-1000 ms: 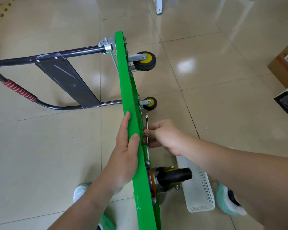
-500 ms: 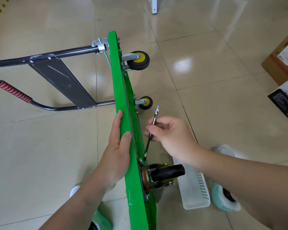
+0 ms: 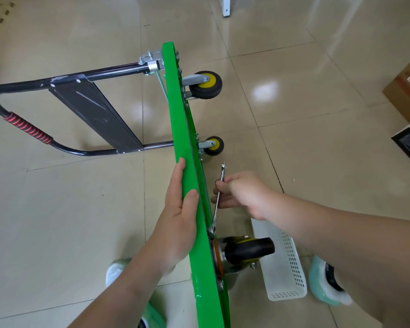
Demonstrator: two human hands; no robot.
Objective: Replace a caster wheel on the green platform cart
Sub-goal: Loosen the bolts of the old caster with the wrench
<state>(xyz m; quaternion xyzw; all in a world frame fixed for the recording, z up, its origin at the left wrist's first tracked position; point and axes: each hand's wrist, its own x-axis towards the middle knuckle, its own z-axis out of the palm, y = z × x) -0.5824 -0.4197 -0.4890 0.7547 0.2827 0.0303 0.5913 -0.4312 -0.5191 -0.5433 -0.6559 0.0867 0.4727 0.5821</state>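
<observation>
The green platform cart [image 3: 175, 110] stands on its side edge on the tiled floor, wheels pointing right. My left hand [image 3: 179, 216] grips its upper edge, fingers on the left face and thumb over the top. My right hand [image 3: 242, 195] pinches a slim silver wrench [image 3: 219, 192], whose lower end sits at the mounting plate of the near black caster wheel [image 3: 249, 249]. Two smaller yellow-hubbed wheels [image 3: 207, 85] [image 3: 213, 145] stick out farther along the deck.
The cart's black folded handle [image 3: 64, 114] with a red grip lies on the floor to the left. A white perforated basket [image 3: 284, 268] lies under the near caster. Cardboard boxes [image 3: 407, 91] sit at the right edge. My shoes [image 3: 327, 285] flank the cart.
The right hand swung the wrench out away from the deck, then brought it back closer, its lower end staying by the near caster's plate. The left hand kept its hold.
</observation>
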